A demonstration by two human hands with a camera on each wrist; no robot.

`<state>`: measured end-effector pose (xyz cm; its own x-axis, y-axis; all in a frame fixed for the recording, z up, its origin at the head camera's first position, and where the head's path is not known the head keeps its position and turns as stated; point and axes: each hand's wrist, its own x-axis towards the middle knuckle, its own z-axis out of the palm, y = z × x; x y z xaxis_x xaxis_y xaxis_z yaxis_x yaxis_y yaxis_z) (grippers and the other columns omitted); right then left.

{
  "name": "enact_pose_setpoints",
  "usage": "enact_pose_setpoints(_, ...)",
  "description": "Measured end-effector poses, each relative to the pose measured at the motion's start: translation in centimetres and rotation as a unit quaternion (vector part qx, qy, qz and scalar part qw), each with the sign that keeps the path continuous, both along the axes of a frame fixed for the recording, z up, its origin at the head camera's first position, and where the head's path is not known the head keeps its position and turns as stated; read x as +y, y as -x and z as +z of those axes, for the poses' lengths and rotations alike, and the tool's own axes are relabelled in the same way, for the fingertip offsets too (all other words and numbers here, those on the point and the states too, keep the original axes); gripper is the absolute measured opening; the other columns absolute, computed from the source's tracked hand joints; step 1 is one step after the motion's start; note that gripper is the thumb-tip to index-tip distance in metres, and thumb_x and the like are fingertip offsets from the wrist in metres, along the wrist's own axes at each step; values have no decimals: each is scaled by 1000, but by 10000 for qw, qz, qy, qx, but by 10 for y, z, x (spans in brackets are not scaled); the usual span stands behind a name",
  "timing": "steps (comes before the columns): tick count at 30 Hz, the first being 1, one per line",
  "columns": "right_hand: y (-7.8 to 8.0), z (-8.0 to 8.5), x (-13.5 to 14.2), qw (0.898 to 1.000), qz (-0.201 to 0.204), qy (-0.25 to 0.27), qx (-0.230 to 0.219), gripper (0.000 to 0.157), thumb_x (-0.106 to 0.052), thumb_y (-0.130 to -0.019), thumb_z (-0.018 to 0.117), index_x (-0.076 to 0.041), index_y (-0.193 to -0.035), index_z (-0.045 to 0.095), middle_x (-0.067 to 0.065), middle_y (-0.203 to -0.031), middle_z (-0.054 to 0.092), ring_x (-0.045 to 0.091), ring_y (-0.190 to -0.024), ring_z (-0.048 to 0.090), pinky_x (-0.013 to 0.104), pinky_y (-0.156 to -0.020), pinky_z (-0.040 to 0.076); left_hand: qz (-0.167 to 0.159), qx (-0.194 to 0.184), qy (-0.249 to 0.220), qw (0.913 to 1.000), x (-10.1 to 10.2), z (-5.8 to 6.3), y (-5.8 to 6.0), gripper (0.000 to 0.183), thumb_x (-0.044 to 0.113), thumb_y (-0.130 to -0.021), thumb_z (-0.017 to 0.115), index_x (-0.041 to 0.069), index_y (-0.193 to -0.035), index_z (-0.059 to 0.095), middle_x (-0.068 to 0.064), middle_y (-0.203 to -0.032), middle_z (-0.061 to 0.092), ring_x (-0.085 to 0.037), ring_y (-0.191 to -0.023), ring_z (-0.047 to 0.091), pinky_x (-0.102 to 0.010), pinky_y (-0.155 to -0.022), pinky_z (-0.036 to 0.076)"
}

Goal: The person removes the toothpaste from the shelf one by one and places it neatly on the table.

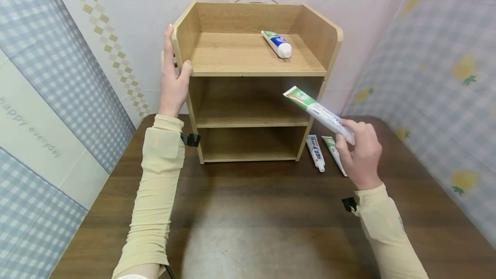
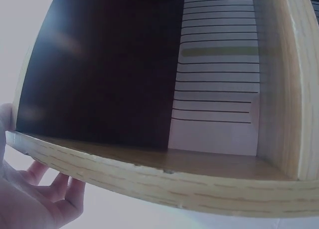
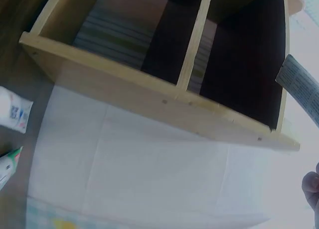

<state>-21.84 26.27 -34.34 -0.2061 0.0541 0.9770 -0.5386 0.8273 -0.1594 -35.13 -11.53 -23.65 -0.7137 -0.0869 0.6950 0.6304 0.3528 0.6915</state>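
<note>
Plainly, the checked cloth [image 1: 58, 98] at left reads "happy everyday". On the worktop [image 1: 240, 218] stands a wooden rack [image 1: 252, 73]; the left hand [image 1: 174, 81], raised, grips its left side, thumb at the front edge. The right hand [image 1: 360, 152] pinches a green-and-white toothpaste tube [image 1: 319, 113], slanting before the rack, its small lettering illegible.

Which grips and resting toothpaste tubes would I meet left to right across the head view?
Bare left grip, blue-green-white tube on the pale wooden shelf, blue-white tube on the dark wooden table, green-white tube, bare right grip.
</note>
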Motion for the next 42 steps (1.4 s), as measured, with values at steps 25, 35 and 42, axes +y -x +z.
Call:
enact_pose_setpoints(25,-19,-24,67,9938,-866,471,-513,39,-20,-81,50,7,-105,65,29,-85,61,39,-72,44,33,-64,25,209,-127,49,9997,4,-2,-3,77,10,-89,45,46,-151,19,0,-141,40,-9,-99,39,-26,-66,37)
enact_pose_setpoints(35,-8,-49,102,9548,-1314,1107,-2428,32,-14,-89,50,2,-116,60,27,-98,60,39,-82,47,43,-65,26,213,-100,57,9997,4,1,0,77,10,-89,45,45,-152,19,-1,-140,40,-9,-99,41,-26,-69,39)
enact_pose_setpoints(42,-3,-65,121,9270,-1560,1064,-3241,34,-17,-92,47,-2,-121,59,24,-104,62,40,-88,51,46,-66,30,38,-79,-153,9998,2,-2,-1,76,9,-87,44,42,-152,20,-3,-142,37,-13,-102,45,-26,-75,43)
